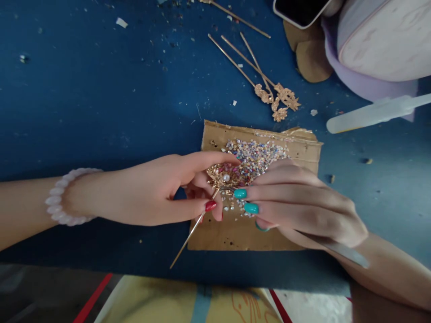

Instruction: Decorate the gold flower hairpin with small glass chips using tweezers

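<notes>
My left hand (151,188), with a pale bead bracelet at its wrist, is closed round a gold hair stick (192,231). Its ornate head carries a white pearl (226,178) and pinkish-red stones, and the thin stem slants down toward the table's near edge. Metal tweezers (348,255) lie in my closed right hand (310,206); their back end sticks out by the wrist. Their tips are close to the ornament, partly hidden by the fingers. Beneath both hands, many small rhinestones (259,154) are heaped on a piece of cardboard (215,237).
Several gold hair sticks (266,85) lie beyond the cardboard on the blue table (84,98). At the upper right are a phone (301,11), a rounded pale case (387,40) and a translucent tube (370,114). Small scraps and crumbs dot the tabletop.
</notes>
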`<move>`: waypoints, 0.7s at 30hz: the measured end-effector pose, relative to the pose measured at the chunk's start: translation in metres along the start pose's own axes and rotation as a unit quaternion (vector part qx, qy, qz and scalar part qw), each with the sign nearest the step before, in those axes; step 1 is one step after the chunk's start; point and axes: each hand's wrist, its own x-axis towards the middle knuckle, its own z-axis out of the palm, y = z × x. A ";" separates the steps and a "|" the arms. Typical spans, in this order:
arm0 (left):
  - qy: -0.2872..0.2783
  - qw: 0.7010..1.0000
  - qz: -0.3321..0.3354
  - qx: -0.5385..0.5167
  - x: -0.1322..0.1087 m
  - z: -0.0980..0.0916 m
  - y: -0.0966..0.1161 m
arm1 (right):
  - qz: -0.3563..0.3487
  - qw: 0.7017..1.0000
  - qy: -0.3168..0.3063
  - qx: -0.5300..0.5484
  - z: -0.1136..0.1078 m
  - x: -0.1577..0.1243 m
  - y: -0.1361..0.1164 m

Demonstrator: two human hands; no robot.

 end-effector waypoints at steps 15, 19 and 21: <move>0.003 1.000 0.017 0.013 -0.003 0.002 -0.005 | -0.013 1.000 -0.002 -0.020 0.000 0.001 0.001; -0.002 1.000 0.015 0.018 -0.004 0.002 -0.004 | -0.005 1.000 -0.008 -0.016 -0.001 0.001 -0.001; 0.001 1.000 0.014 0.016 -0.004 0.002 -0.005 | -0.006 1.000 -0.011 -0.017 -0.001 0.001 -0.001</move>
